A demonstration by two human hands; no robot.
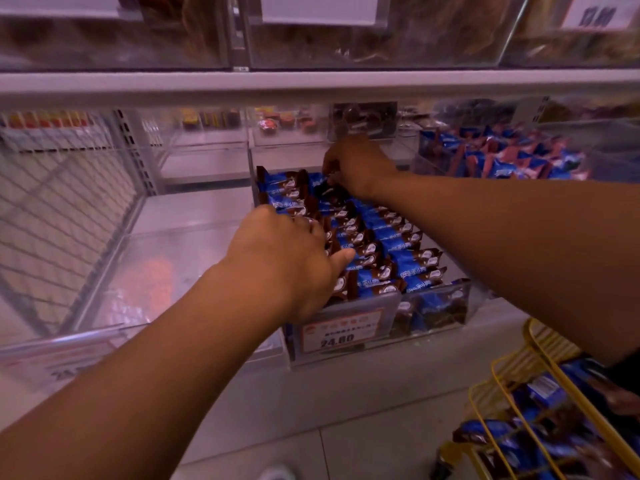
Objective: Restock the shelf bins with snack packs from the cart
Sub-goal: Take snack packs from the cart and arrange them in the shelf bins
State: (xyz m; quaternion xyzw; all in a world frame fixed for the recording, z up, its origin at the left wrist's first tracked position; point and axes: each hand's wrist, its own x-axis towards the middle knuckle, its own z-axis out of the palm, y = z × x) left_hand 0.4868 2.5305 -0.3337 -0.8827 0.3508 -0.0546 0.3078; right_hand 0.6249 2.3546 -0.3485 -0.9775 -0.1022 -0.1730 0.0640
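A clear shelf bin [433,317] with a 24.80 price tag holds rows of blue and brown snack packs [391,237]. My left hand [287,254] lies on the packs at the bin's left side, fingers curled down among them and thumb stretched along a pack. My right hand [356,164] reaches to the back of the bin, its fingers curled round a pack there. A yellow wire cart [540,382] at the lower right holds more of the same packs [509,441].
An empty clear bin [145,271] stands to the left of the filled one. Another bin of blue packs [502,157] sits at the right rear. A shelf edge [311,84] runs overhead, with more bins above it. A wire mesh panel [62,209] is at the left.
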